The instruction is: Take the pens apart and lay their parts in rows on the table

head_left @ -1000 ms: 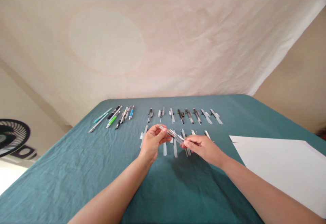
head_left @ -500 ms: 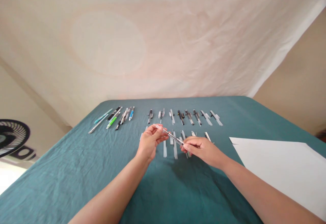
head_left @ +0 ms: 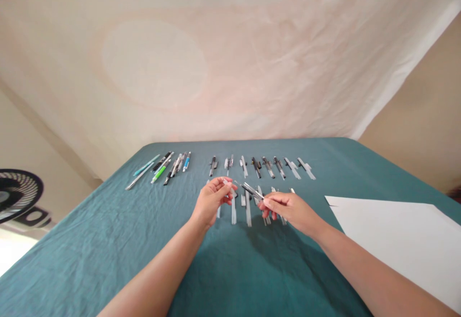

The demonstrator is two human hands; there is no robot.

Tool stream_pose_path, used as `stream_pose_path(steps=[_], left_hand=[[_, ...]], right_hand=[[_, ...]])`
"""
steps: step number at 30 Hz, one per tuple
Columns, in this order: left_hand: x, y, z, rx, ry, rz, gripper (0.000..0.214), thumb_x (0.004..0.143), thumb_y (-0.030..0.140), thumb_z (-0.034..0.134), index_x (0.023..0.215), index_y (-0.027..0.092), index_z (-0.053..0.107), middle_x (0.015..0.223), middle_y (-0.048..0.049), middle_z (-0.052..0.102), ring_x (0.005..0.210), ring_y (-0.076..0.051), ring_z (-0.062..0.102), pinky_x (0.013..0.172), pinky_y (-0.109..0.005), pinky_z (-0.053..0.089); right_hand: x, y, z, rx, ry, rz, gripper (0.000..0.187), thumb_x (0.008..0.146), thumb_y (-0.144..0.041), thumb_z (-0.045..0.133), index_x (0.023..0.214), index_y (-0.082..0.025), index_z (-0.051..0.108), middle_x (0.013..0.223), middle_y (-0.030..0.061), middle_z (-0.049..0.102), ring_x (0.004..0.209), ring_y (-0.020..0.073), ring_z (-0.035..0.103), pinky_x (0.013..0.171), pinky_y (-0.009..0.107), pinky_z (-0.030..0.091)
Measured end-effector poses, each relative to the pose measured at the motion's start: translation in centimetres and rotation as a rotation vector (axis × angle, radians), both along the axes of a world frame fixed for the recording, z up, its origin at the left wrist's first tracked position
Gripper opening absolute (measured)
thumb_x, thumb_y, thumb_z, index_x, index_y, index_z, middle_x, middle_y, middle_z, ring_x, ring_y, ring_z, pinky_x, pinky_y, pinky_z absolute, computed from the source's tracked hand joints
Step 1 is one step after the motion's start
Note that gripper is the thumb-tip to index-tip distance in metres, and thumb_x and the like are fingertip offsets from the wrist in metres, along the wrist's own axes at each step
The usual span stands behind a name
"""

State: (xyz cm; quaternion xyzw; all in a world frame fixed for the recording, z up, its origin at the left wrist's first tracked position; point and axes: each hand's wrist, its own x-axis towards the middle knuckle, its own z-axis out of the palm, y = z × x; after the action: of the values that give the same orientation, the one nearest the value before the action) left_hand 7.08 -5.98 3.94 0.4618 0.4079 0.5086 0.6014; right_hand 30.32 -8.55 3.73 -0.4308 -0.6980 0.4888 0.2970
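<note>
My right hand (head_left: 286, 207) grips a clear-barrelled pen (head_left: 253, 191) by its rear end, and the thin tip points up and left toward my other hand. Between the closed thumb and fingers of my left hand (head_left: 212, 197) is a small translucent pen cap (head_left: 226, 181), partly hidden by the fingertips. A short gap separates the cap from the pen tip. Both hands are held above a near row of clear pens, one of them a pen (head_left: 248, 211) lying beneath the gap, and the hands cover part of that row.
A far row of pens with caps beside them, including a dark pen (head_left: 256, 167), lies on the green cloth (head_left: 108, 240). Coloured pens, one a green pen (head_left: 158, 174), are grouped at the left. White paper (head_left: 396, 235) lies right; a fan (head_left: 18, 194) stands far left.
The cap and pen, joined in a line between my hands before, are now apart with the tip exposed. My right hand has shifted slightly right with the pen.
</note>
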Motion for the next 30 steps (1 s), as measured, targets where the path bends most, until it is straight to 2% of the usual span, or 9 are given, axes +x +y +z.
stream_pose_path(steps=[3, 8, 12, 16, 20, 22, 25, 28, 30], left_hand=[[0.8, -0.5, 0.0, 0.016, 0.022, -0.050, 0.030, 0.074, 0.036, 0.063, 0.093, 0.014, 0.057, 0.080, -0.0039, 0.062, 0.056, -0.008, 0.053, 0.053, -0.021, 0.045], [1.4, -0.7, 0.0, 0.038, 0.047, -0.033, 0.029, 0.072, 0.039, 0.064, 0.085, 0.014, 0.057, 0.069, -0.0004, 0.058, 0.055, -0.009, 0.053, 0.052, -0.022, 0.046], [1.0, -0.3, 0.1, 0.071, 0.019, 0.024, 0.028, 0.074, 0.038, 0.062, 0.083, 0.013, 0.055, 0.073, -0.0018, 0.060, 0.053, -0.007, 0.051, 0.051, -0.021, 0.045], [0.1, 0.4, 0.2, 0.036, -0.036, 0.118, 0.028, 0.073, 0.037, 0.062, 0.084, 0.013, 0.055, 0.078, -0.0029, 0.061, 0.054, -0.007, 0.051, 0.054, -0.021, 0.046], [-0.1, 0.5, 0.1, -0.011, -0.006, 0.086, 0.026, 0.073, 0.035, 0.064, 0.084, 0.013, 0.055, 0.068, 0.0007, 0.057, 0.054, -0.007, 0.052, 0.058, -0.023, 0.047], [0.6, 0.1, 0.2, -0.030, 0.042, 0.001, 0.025, 0.073, 0.035, 0.064, 0.083, 0.014, 0.055, 0.063, 0.0020, 0.054, 0.053, -0.008, 0.052, 0.059, -0.024, 0.048], [2.9, -0.7, 0.6, -0.028, 0.151, -0.183, 0.024, 0.073, 0.037, 0.062, 0.081, 0.015, 0.056, 0.060, 0.0018, 0.053, 0.051, -0.010, 0.054, 0.058, -0.026, 0.049], [6.8, -0.7, 1.1, 0.059, 0.316, -0.346, 0.020, 0.074, 0.036, 0.059, 0.080, 0.016, 0.057, 0.057, 0.0015, 0.055, 0.050, -0.012, 0.056, 0.054, -0.024, 0.046], [10.1, 0.2, 1.6, 0.143, 0.426, -0.433, 0.017, 0.075, 0.033, 0.057, 0.080, 0.017, 0.058, 0.054, 0.0015, 0.055, 0.049, -0.012, 0.056, 0.051, -0.022, 0.043]], right_hand=[[0.0, -0.1, -0.1, -0.008, -0.006, 0.014, 0.045, 0.084, -0.051, 0.044, 0.090, -0.012, 0.066, 0.080, 0.0063, 0.066, 0.065, 0.0127, 0.057, 0.062, 0.024, 0.044], [-0.4, -0.4, -0.2, 0.010, -0.061, 0.068, 0.044, 0.086, -0.049, 0.041, 0.087, -0.013, 0.066, 0.081, 0.0059, 0.065, 0.069, 0.0133, 0.058, 0.062, 0.023, 0.044], [-0.5, -0.7, 0.6, 0.071, -0.109, 0.070, 0.039, 0.087, -0.043, 0.043, 0.082, -0.014, 0.067, 0.082, 0.0052, 0.065, 0.070, 0.0131, 0.058, 0.062, 0.022, 0.042], [1.5, -0.4, 3.0, 0.252, -0.298, -0.043, 0.035, 0.086, -0.039, 0.043, 0.074, -0.016, 0.067, 0.078, 0.0023, 0.064, 0.069, 0.0131, 0.056, 0.061, 0.022, 0.038], [6.1, 0.1, 4.6, 0.359, -0.658, -0.243, 0.037, 0.086, -0.041, 0.041, 0.067, -0.019, 0.064, 0.069, 0.0012, 0.063, 0.060, 0.0138, 0.054, 0.056, 0.024, 0.034], [8.3, -0.1, 3.9, 0.377, -0.867, -0.339, 0.038, 0.085, -0.039, 0.040, 0.061, -0.019, 0.062, 0.066, 0.0028, 0.062, 0.060, 0.0151, 0.055, 0.056, 0.025, 0.033], [10.0, -1.1, 1.5, 0.352, -1.115, -0.442, 0.036, 0.085, -0.033, 0.040, 0.062, -0.017, 0.062, 0.069, 0.0078, 0.062, 0.065, 0.0189, 0.059, 0.058, 0.028, 0.035], [10.0, -2.4, -0.9, 0.312, -1.239, -0.460, 0.036, 0.087, -0.030, 0.037, 0.069, -0.015, 0.064, 0.074, 0.0117, 0.063, 0.068, 0.0221, 0.061, 0.059, 0.030, 0.038], [9.5, -3.0, -1.6, 0.294, -1.278, -0.463, 0.037, 0.088, -0.029, 0.034, 0.074, -0.013, 0.065, 0.077, 0.0141, 0.063, 0.069, 0.0232, 0.062, 0.059, 0.031, 0.039]])
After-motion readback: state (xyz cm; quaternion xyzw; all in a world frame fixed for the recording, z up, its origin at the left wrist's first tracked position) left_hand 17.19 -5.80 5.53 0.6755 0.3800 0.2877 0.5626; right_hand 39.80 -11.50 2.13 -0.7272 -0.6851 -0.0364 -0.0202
